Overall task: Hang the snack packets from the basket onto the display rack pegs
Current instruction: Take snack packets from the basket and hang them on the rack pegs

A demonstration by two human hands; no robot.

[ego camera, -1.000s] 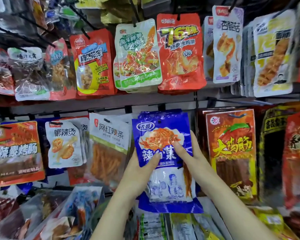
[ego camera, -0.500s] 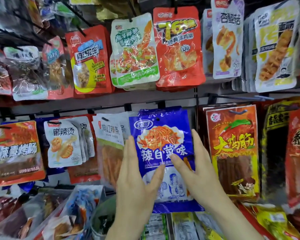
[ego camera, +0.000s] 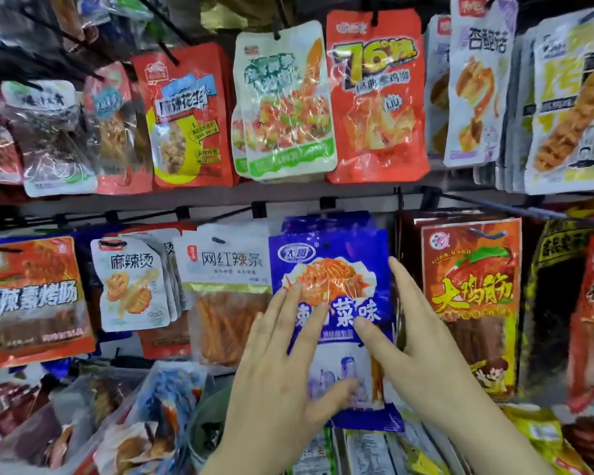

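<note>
Now we are unpinching left hand (ego camera: 282,365) and right hand (ego camera: 415,344), laying them flat on the blue packet (ego camera: 330,262), seemingly hung.

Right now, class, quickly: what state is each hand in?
Left hand: open, straight fingers flat on the blue snack packet.
Right hand: open, straight fingers at that packet's right edge.
</note>
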